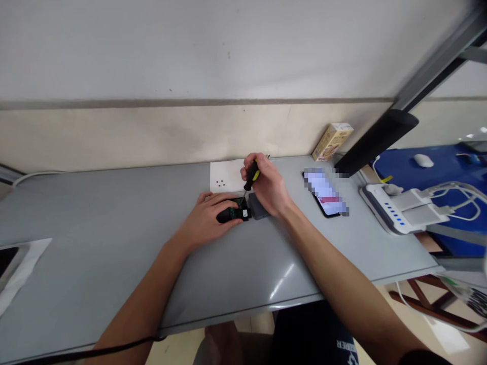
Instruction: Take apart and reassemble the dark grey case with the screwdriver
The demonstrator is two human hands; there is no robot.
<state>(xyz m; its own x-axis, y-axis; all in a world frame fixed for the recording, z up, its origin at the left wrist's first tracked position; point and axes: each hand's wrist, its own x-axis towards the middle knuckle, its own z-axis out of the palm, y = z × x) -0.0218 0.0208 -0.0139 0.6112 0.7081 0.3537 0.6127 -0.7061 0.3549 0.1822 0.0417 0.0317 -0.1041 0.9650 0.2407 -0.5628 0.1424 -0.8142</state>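
the left hand [207, 215] lies low on the grey table [114, 228], fingers closed over a black gadget [232, 214] and pinning it down near the table's far middle. the right hand [268, 190] is wrapped tight round a screwdriver [251, 176], just above and right of the gadget. the shaft slants down and left, tip meeting the gadget's top. a grey cover [258, 207] sits against the gadget's right side, with white paper [224, 177] just behind.
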